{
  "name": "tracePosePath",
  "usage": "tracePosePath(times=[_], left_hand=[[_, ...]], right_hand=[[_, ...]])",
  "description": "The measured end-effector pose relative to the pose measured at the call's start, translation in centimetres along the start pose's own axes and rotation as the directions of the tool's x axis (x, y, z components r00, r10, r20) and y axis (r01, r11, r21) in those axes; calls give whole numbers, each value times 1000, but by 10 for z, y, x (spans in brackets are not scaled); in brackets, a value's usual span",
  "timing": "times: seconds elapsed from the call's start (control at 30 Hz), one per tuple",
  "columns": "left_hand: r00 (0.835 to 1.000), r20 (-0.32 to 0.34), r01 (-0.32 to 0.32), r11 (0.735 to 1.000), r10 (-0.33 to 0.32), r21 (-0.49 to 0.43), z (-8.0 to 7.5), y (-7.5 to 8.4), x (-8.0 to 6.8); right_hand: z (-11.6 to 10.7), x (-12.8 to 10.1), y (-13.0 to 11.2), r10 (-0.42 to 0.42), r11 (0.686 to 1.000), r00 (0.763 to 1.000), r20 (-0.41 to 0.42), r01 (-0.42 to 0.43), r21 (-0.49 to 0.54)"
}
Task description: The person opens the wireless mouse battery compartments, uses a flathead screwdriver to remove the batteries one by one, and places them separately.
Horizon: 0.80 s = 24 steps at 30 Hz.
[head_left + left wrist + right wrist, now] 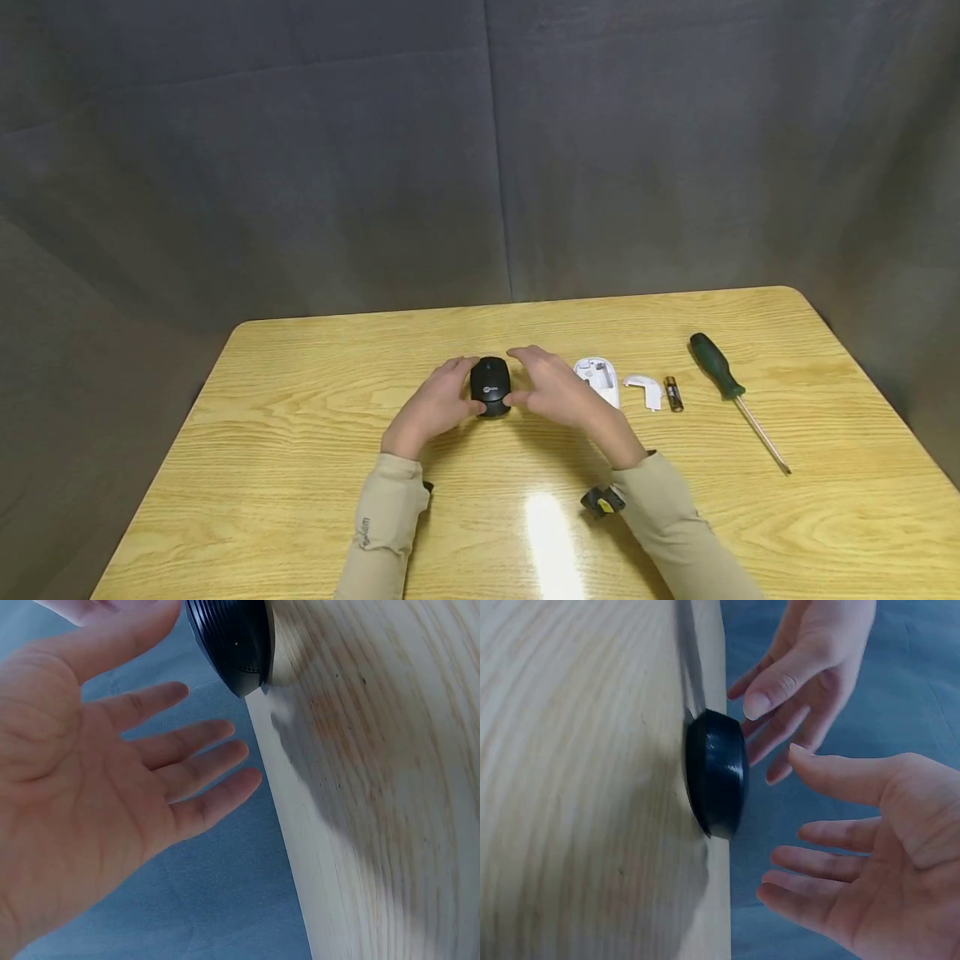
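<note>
Sleeves: my two beige sleeves (390,517) lay nearest the lens, forearms angled inward over the yellow wooden table (300,467).
Mouse: small black oval computer mouse (491,386) sat flat at mid-table, long axis running away from me.
Left hand (438,404): fingers spread and relaxed, thumb at the mouse's left flank, gripping nothing.
Right hand (551,387): open likewise, hovering just beside its right flank.
</note>
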<state>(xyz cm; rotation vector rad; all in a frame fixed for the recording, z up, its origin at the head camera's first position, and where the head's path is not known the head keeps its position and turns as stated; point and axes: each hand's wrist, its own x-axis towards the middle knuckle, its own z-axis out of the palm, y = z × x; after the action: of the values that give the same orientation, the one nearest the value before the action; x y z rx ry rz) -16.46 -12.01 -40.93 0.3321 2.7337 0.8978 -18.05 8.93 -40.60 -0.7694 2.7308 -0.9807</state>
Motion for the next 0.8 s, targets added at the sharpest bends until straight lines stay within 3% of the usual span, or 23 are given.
tracePosePath(times=[0.13,0.5,0.8], left_hand=[[1000,14,-17,1000,17,-21,1,-1,2],[999,31,11,1000,-10,-16,5,-2,4],[1000,29,-8,999,9,-34,8,-3,7]], right_hand=[[7,2,-1,2,1000,999,35,-2,-11],[22,4,6,20,1000,995,96,-19,-11],[25,5,11,-3,1000,996,91,5,-18]])
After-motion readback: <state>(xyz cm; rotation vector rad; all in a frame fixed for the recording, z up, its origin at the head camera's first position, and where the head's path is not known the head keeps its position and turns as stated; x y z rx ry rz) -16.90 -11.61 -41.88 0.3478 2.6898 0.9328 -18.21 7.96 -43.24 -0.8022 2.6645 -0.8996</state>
